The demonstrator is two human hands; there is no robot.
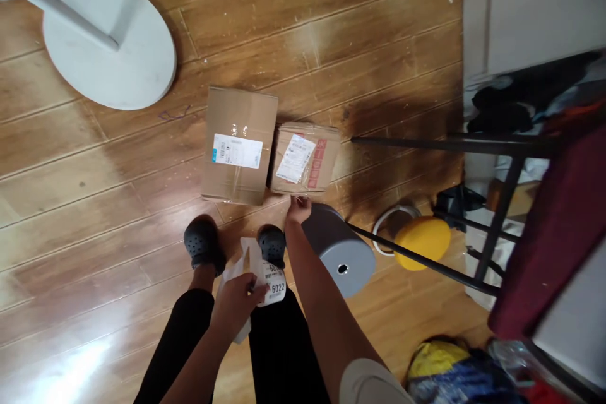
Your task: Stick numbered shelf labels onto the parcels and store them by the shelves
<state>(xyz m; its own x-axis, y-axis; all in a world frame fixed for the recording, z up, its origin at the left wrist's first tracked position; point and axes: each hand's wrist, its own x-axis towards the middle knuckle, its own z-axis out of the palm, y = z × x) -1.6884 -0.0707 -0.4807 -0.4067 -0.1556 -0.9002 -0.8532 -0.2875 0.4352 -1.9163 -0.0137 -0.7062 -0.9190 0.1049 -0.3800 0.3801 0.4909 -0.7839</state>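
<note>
My left hand (239, 303) is closed on a roll of white printed labels (276, 292) in front of my legs. The number 6022 shows on one label, and a pale strip hangs from the roll. My right hand (298, 209) reaches down to the near edge of a small cardboard box (324, 161), its fingers curled at that edge and partly hidden. On top of this box are red print and a white shipping label (296, 158). Just left of it a larger cardboard box (241, 115), taped shut, lies on the floor with its own shipping label (237, 151).
A grey cylindrical stool or bin (338, 252) stands by my right forearm. To the right are a dark metal frame (502, 221), a yellow rounded object (423, 243) and bags (454, 372). A round white base (108, 76) with a pole stands upper left on the wooden floor.
</note>
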